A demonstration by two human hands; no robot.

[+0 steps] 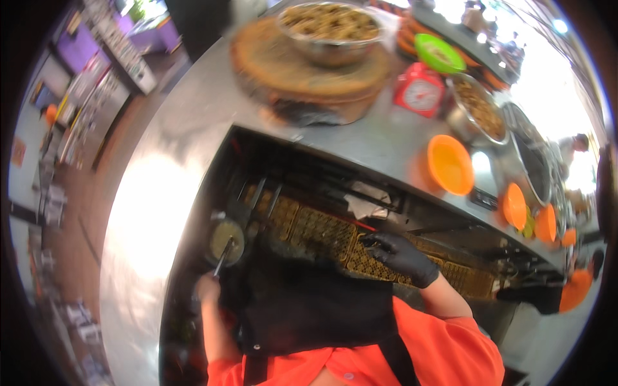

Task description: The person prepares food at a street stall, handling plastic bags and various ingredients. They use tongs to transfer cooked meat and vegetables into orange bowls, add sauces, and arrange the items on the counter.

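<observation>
My bare left hand (208, 288) is closed around the metal handle (223, 258) of a utensil. The utensil's far end rests in or over a round container (227, 234) with a pale yellowish inside; its head cannot be made out. My right hand (403, 258), in a black glove, hovers above floor mats with round holes (321, 234), below the counter's edge. Its fingers are bent and slightly apart, and I see nothing held in them. A black apron (318, 309) over an orange shirt covers my front.
On the steel counter (338, 149), a thick round wooden chopping block (309, 82) carries a metal bowl of food pieces (330, 24). To its right stand a red dial scale (419, 91), another filled metal bowl (478, 111) and an orange bowl (450, 165). Another person (574, 289) is at far right.
</observation>
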